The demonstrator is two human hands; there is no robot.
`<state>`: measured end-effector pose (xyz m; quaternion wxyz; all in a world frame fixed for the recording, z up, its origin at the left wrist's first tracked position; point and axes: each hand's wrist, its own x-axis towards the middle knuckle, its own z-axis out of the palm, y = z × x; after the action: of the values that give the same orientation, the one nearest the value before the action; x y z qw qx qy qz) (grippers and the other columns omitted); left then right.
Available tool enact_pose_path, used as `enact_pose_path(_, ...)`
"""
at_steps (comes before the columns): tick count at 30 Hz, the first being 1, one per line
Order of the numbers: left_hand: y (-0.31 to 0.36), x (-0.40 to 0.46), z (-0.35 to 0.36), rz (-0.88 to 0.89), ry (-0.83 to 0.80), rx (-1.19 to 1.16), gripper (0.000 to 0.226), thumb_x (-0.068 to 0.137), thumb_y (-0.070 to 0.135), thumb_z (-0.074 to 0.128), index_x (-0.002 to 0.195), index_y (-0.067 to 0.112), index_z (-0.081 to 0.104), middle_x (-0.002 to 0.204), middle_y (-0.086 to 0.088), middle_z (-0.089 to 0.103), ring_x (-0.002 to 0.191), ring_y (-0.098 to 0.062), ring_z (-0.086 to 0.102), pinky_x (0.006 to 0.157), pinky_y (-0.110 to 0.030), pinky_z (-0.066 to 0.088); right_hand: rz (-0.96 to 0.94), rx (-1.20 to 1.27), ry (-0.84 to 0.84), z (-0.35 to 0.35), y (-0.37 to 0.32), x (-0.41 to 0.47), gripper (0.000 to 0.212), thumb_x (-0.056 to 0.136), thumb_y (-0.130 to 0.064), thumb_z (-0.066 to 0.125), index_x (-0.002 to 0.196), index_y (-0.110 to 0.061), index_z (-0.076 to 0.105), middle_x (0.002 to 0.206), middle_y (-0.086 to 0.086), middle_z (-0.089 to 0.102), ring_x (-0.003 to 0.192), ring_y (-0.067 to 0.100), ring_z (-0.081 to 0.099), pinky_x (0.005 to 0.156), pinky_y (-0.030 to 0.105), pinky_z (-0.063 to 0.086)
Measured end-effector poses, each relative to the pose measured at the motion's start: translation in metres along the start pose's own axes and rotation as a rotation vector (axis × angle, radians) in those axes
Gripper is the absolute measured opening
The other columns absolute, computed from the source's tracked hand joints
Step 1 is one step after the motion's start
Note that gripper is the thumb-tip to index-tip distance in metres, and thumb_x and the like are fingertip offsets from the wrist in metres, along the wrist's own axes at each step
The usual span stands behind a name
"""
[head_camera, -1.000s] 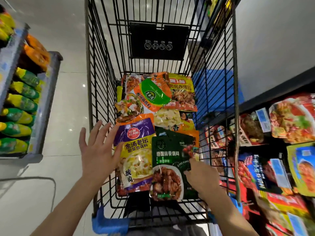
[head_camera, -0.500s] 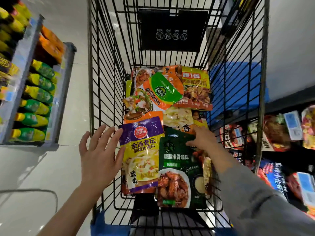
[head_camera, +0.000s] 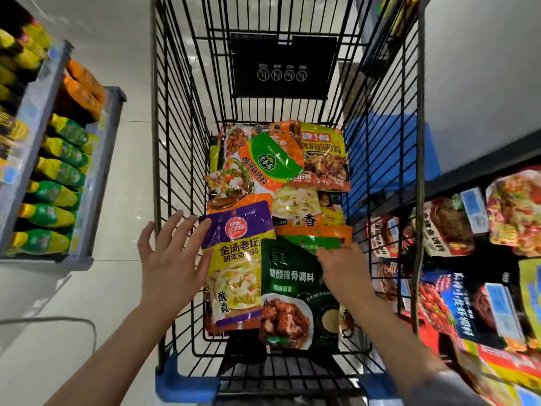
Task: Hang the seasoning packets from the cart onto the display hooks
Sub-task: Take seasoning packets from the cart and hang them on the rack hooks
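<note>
**A:** Early going, I'd say. The cart (head_camera: 383, 159) carries a heap of seasoning packets, none lifted clear yet. The right hand (head_camera: 344, 273) is down at the top edge of the dark green packet (head_camera: 289, 291), near the cart's handle end.

**B:** Does it have hold of it?

**A:** The fingers curl onto the upper right corner of the packet, and it looks like a pinch, though the fingertips themselves are hidden behind the hand. The left hand (head_camera: 172, 265) is spread flat, fingers straight, just beside the purple and yellow packet (head_camera: 235, 268) on the cart's left side, holding nothing.

**B:** How does the green one lie?

**A:** Long axis roughly from the cart's handle end toward its far end, slightly tilted. The rib photo sits at the handle end; the top edge points toward the cart's far wall. It overlaps the purple packet's right edge.

**B:** And the rest?

**A:** Orange, green and yellow packets (head_camera: 281, 162) are piled toward the cart's far end, all waiting. To the right of the cart, hanging packets (head_camera: 450, 227) already fill the display; I can't make out a free hook. To its left, a shelf of green bottles (head_camera: 55, 194).

**B:** So nearly everything remains.

**A:** By my judgement, yes: lift, carry to the display, thread the hole, repeat for the pile.
</note>
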<state>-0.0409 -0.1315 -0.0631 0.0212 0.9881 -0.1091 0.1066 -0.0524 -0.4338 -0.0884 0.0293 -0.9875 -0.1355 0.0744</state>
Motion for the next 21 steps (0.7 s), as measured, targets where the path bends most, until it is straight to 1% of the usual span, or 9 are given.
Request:
enact_pose_path(2,0.001,0.000,-0.001,0.018,0.014,0.000,0.042,0.091,0.037,0.047,0.125,0.017,0.060,0.123,-0.008,0.063,0.127,-0.029,0.046,0.109,-0.054,0.021,-0.015,-0.001,-0.018,-0.015,-0.011,-0.026,0.040,0.037,-0.003,0.085,0.058,-0.019,0.056,0.041,-0.004,0.044,0.036,0.020,0.044,0.057,0.029,0.047)
enact_pose_path(4,0.001,-0.001,-0.001,0.049,0.035,0.006,0.040,0.091,0.035,0.049,0.124,0.017,0.061,0.122,-0.008,0.063,0.127,-0.029,0.047,0.110,-0.054,0.018,-0.021,0.039,-0.089,-0.033,-0.024,-0.050,0.047,0.024,-0.008,0.087,0.057,-0.021,0.057,0.043,-0.005,0.046,0.039,0.017,0.046,0.049,0.025,0.043)
enact_pose_path(8,0.001,-0.002,-0.001,0.095,0.041,0.015,0.038,0.091,0.034,0.050,0.121,0.015,0.065,0.119,-0.008,0.065,0.124,-0.030,0.051,0.111,-0.056,0.017,0.042,0.075,-0.112,-0.054,-0.048,-0.078,0.042,0.023,-0.009,0.084,0.052,-0.025,0.059,0.039,-0.004,0.047,0.037,0.013,0.048,0.036,0.021,0.036)
enact_pose_path(10,0.001,-0.002,-0.001,0.104,0.026,0.017,0.037,0.090,0.034,0.052,0.118,0.014,0.067,0.119,-0.008,0.065,0.123,-0.030,0.053,0.111,-0.057,0.019,0.091,0.133,-0.068,-0.052,-0.044,-0.082,0.036,0.034,-0.008,0.082,0.056,-0.025,0.059,0.042,-0.005,0.048,0.038,0.015,0.049,0.038,0.022,0.030)
enact_pose_path(11,0.001,-0.003,-0.001,0.105,0.019,0.015,0.037,0.089,0.034,0.053,0.117,0.014,0.067,0.118,-0.008,0.066,0.123,-0.030,0.053,0.110,-0.057,0.019,0.138,0.194,-0.046,-0.051,-0.040,-0.082,0.028,0.046,-0.008,0.078,0.061,-0.023,0.060,0.045,-0.005,0.051,0.040,0.018,0.051,0.040,0.023,0.028)
enact_pose_path(13,0.002,-0.003,-0.001,0.104,0.009,0.012,0.037,0.089,0.034,0.052,0.116,0.014,0.067,0.118,-0.008,0.066,0.122,-0.030,0.053,0.111,-0.057,0.019,0.261,0.319,-0.060,-0.047,-0.028,-0.075,0.016,0.074,-0.007,0.061,0.082,-0.020,0.066,0.062,-0.001,0.062,0.056,0.025,0.060,0.046,0.028,0.038)
enact_pose_path(15,0.003,-0.004,-0.002,0.098,-0.010,0.016,0.038,0.089,0.035,0.051,0.117,0.015,0.067,0.118,-0.008,0.066,0.123,-0.030,0.053,0.111,-0.056,0.018,0.316,0.267,-0.213,-0.043,-0.013,-0.055,0.029,0.089,-0.005,0.047,0.108,-0.020,0.063,0.091,0.004,0.068,0.084,0.028,0.063,0.066,0.035,0.049)
enact_pose_path(17,0.003,-0.005,-0.002,0.092,-0.017,0.020,0.039,0.089,0.036,0.051,0.117,0.015,0.067,0.118,-0.007,0.066,0.124,-0.029,0.052,0.112,-0.056,0.017,0.339,0.233,-0.299,-0.031,0.002,-0.028,0.034,0.092,-0.005,0.043,0.119,-0.020,0.057,0.107,0.008,0.065,0.096,0.030,0.059,0.074,0.036,0.047)
enact_pose_path(21,0.003,-0.006,-0.001,0.092,-0.004,0.015,0.036,0.090,0.036,0.051,0.115,0.015,0.067,0.118,-0.007,0.066,0.122,-0.030,0.054,0.111,-0.056,0.019,0.344,0.195,-0.383,0.020,0.030,0.028,0.040,0.092,-0.005,0.044,0.125,-0.024,0.056,0.120,0.009,0.059,0.103,0.030,0.057,0.068,0.032,0.042)
